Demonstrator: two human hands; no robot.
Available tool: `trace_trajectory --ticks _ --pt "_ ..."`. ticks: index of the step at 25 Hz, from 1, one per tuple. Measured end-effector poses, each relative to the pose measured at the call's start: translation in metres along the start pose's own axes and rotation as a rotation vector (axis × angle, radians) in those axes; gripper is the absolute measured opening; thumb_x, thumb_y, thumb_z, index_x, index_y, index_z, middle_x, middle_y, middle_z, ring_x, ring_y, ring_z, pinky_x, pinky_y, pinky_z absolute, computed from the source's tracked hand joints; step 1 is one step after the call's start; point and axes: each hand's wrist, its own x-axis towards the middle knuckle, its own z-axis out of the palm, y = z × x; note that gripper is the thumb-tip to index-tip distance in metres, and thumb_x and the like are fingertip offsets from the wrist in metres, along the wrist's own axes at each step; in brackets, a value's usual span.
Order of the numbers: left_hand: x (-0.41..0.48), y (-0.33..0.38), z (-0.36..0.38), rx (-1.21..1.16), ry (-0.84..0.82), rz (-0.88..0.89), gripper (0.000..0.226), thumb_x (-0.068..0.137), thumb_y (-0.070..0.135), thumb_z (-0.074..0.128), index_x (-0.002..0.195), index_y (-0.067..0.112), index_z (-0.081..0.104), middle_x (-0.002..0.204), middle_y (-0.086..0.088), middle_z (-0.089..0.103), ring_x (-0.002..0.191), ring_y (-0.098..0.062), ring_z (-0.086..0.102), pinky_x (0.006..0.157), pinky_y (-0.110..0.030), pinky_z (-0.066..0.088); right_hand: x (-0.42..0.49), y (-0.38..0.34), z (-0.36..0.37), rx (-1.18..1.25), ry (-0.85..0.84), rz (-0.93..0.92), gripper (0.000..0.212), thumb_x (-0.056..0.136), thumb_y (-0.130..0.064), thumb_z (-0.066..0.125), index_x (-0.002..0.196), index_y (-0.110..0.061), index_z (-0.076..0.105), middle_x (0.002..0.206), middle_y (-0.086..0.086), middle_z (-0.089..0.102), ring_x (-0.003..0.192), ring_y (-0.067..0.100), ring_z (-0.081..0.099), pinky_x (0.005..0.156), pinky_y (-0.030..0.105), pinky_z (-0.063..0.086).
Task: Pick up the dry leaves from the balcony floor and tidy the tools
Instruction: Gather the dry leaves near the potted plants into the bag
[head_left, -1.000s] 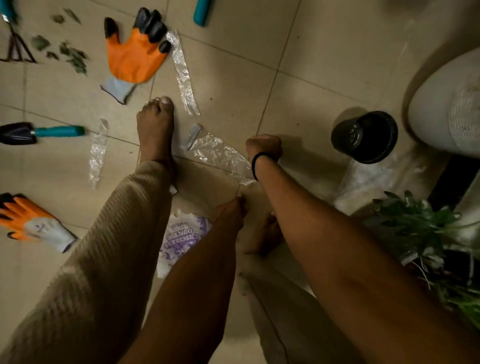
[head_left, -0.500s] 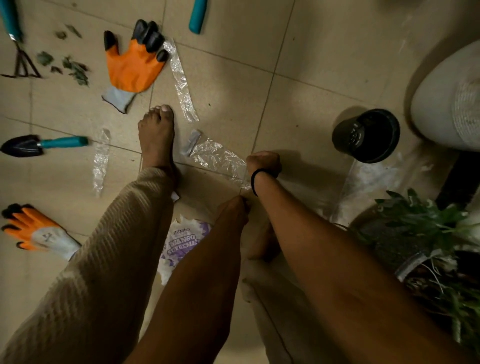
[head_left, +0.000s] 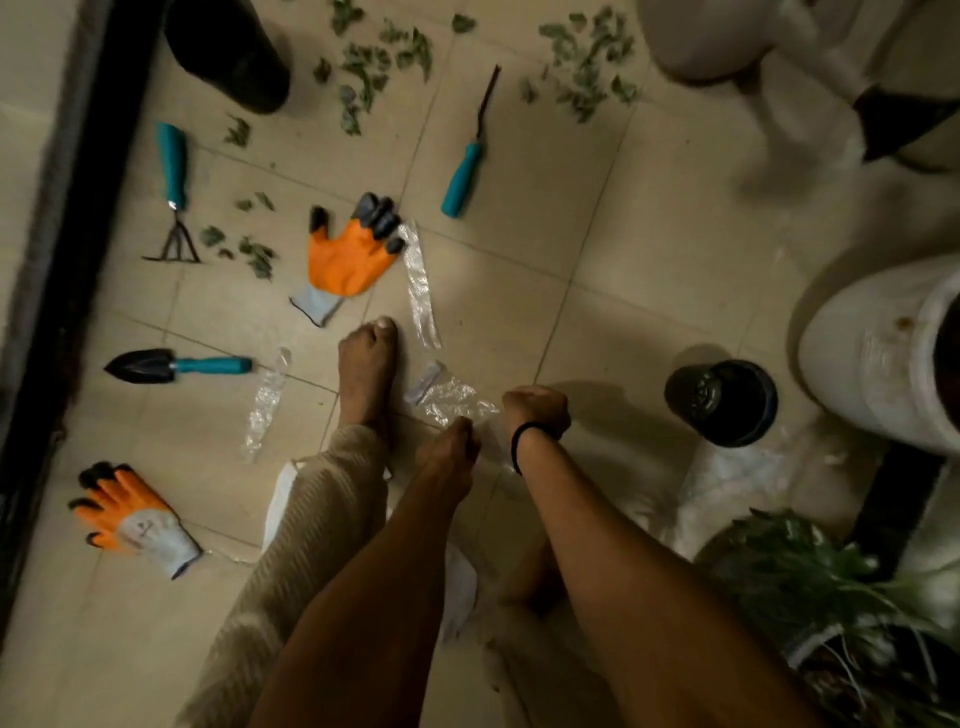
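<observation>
The person bends low over the tiled floor (head_left: 649, 234), both arms reaching straight down to a clear plastic bag (head_left: 447, 397) that lies crumpled just beside the bare foot (head_left: 366, 364). The likely reason for starting here is that the bag is wanted as a holder for the sweepings, so it has to be lifted and opened before any leaf is gathered.

The dry leaves (head_left: 371, 67) are not yet touched. They lie scattered at the far end of the floor, with a second patch (head_left: 587, 73) to the right and a few more near the hand rake (head_left: 174, 208). The tools are spread out well apart: the trowel (head_left: 171, 365) to the left, a teal-handled weeder (head_left: 465, 171) further out, one orange glove (head_left: 350, 260) ahead of the foot and a second glove (head_left: 132, 519) near the left leg. A small black pot (head_left: 724, 402) stands to the right.

The left hand (head_left: 453, 441) is curled into a loose fist at the near edge of the bag, knuckles up, and seems to pinch the film. The right hand (head_left: 535, 410), with a black wristband (head_left: 524, 441), is likewise closed and bent down at the wrist, gripping the same edge just beside it (the fingertips themselves are hidden under the knuckles). The thin film will probably cling and crumple, so parting its mouth may take both hands.
</observation>
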Motion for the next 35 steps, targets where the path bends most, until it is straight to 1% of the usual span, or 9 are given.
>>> trace_trajectory --ticks 3,5,7,9,15,18,23,29,35 --pt "-0.077 0.028 0.001 -0.667 -0.253 -0.487 0.056 0.092 0.032 0.068 0.136 0.002 0.053 0.129 -0.008 0.06 0.095 -0.022 0.065 0.07 -0.014 0.05 -0.027 -0.045 0.001 -0.029 -0.04 -0.044 0.012 0.08 -0.003 0.065 0.081 -0.005 0.076 0.085 0.01 0.075 0.083 0.029 0.071 0.077 0.043 0.06" --pt "-0.067 0.054 -0.026 -0.571 -0.078 -0.282 0.028 0.1 0.028 0.048 0.122 0.016 0.059 0.112 0.0 0.058 0.085 -0.016 0.053 0.075 -0.021 0.048 -0.047 -0.081 0.009 -0.044 -0.065 -0.098 0.01 0.079 -0.001 0.065 0.078 -0.003 0.075 0.083 0.011 0.075 0.081 0.029 0.07 0.075 0.041 0.06" --pt "-0.049 0.087 -0.066 -0.574 -0.049 -0.16 0.03 0.092 0.033 0.048 0.114 0.021 0.065 0.114 -0.008 0.055 0.093 -0.024 0.049 0.089 -0.037 0.045 -0.069 -0.118 0.023 -0.06 -0.097 -0.163 0.012 0.079 0.0 0.064 0.079 -0.005 0.075 0.084 0.01 0.075 0.08 0.028 0.069 0.073 0.033 0.058" --pt "-0.03 0.082 -0.088 -0.775 0.069 -0.319 0.042 0.094 0.025 0.054 0.133 0.01 0.058 0.13 -0.016 0.059 0.09 -0.019 0.056 0.101 -0.04 0.048 -0.089 -0.151 0.044 -0.09 -0.131 -0.223 0.015 0.079 -0.001 0.063 0.081 -0.008 0.076 0.086 0.008 0.075 0.078 0.025 0.066 0.072 0.029 0.053" --pt "0.049 0.063 -0.155 -0.778 0.326 -0.487 0.013 0.08 0.018 0.07 0.086 0.008 0.076 0.07 -0.003 0.071 0.071 -0.022 0.068 0.07 -0.033 0.058 -0.115 -0.225 0.17 -0.429 -0.284 -0.559 0.02 0.084 -0.008 0.059 0.091 -0.013 0.078 0.097 0.005 0.074 0.092 0.026 0.065 0.07 0.02 0.04" --pt "0.101 0.05 -0.182 -0.585 0.44 -0.352 0.012 0.085 0.018 0.073 0.074 0.021 0.073 0.072 -0.001 0.073 0.078 -0.024 0.072 0.077 -0.039 0.061 -0.105 -0.24 0.251 -0.619 -0.366 -0.766 0.02 0.087 -0.005 0.057 0.091 -0.009 0.077 0.102 0.006 0.074 0.095 0.023 0.066 0.074 0.021 0.045" --pt "0.177 0.022 -0.198 -0.3 0.531 -0.096 0.02 0.096 0.025 0.065 0.107 0.014 0.076 0.103 -0.002 0.074 0.092 -0.013 0.066 0.084 -0.023 0.049 -0.079 -0.241 0.338 -0.795 -0.334 -1.003 0.032 0.093 -0.001 0.05 0.117 -0.006 0.07 0.119 0.013 0.068 0.113 0.03 0.061 0.092 0.036 0.049" --pt "0.23 0.029 -0.195 -0.204 0.689 0.155 0.016 0.097 0.014 0.06 0.101 0.01 0.075 0.092 -0.007 0.072 0.084 -0.018 0.062 0.078 -0.034 0.051 -0.059 -0.236 0.384 -0.637 -0.289 -1.24 0.028 0.096 -0.008 0.055 0.12 -0.012 0.068 0.112 0.012 0.07 0.105 0.025 0.064 0.085 0.03 0.048" --pt "0.247 0.031 -0.19 -0.217 0.816 0.254 0.033 0.095 0.012 0.052 0.124 0.01 0.068 0.111 -0.005 0.074 0.091 -0.015 0.068 0.083 -0.022 0.049 -0.055 -0.233 0.387 -0.567 -0.214 -1.308 0.031 0.097 -0.004 0.051 0.122 -0.011 0.068 0.12 0.01 0.068 0.112 0.023 0.064 0.092 0.028 0.048"
